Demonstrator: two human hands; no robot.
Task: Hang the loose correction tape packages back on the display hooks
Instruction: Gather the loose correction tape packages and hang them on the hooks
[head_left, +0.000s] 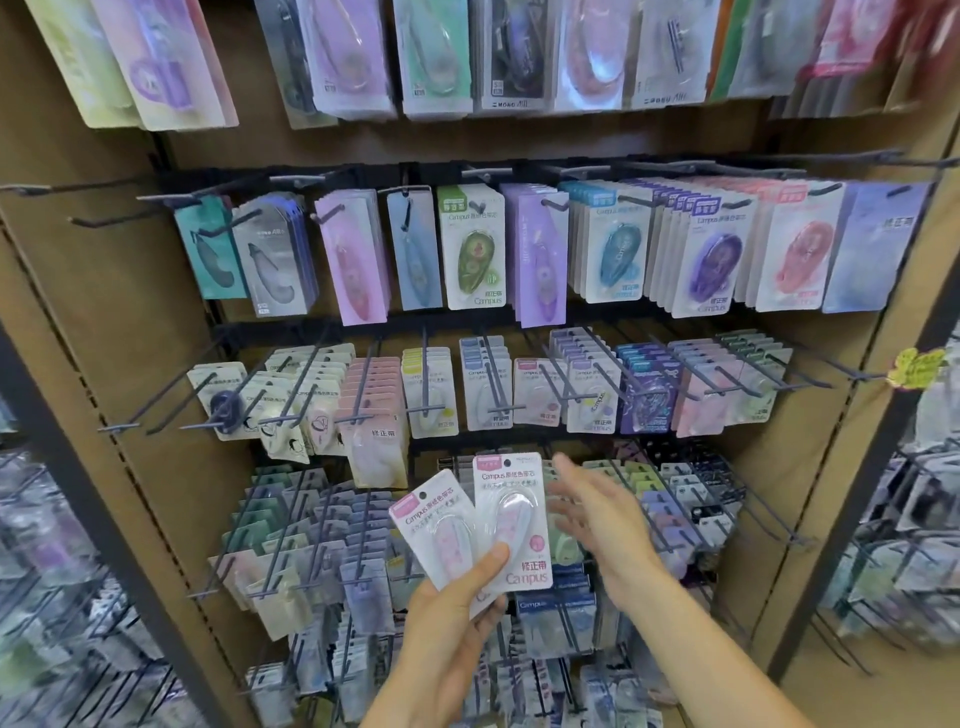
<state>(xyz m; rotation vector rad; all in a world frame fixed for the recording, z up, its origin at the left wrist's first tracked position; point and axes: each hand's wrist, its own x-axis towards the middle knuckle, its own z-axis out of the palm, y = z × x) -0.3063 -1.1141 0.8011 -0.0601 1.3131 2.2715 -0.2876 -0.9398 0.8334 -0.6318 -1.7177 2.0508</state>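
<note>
My left hand (452, 618) grips two loose pink-topped correction tape packages fanned out, thumb pressed on their fronts. The smaller package (431, 525) sits to the left, the larger one (511, 519) to the right, both in front of the lower rows of the display. My right hand (597, 514) is held just right of the larger package with its fingers spread and straight, holding nothing. Above them, black display hooks (426, 379) carry rows of similar white and pink packages (537, 392).
A brown cardboard display holds several rows of hanging packages on black hooks. Some hooks at the far left (156, 395) and far right (810, 374) stick out bare. Dark metal posts (78, 483) and other wire racks (924, 545) flank the display.
</note>
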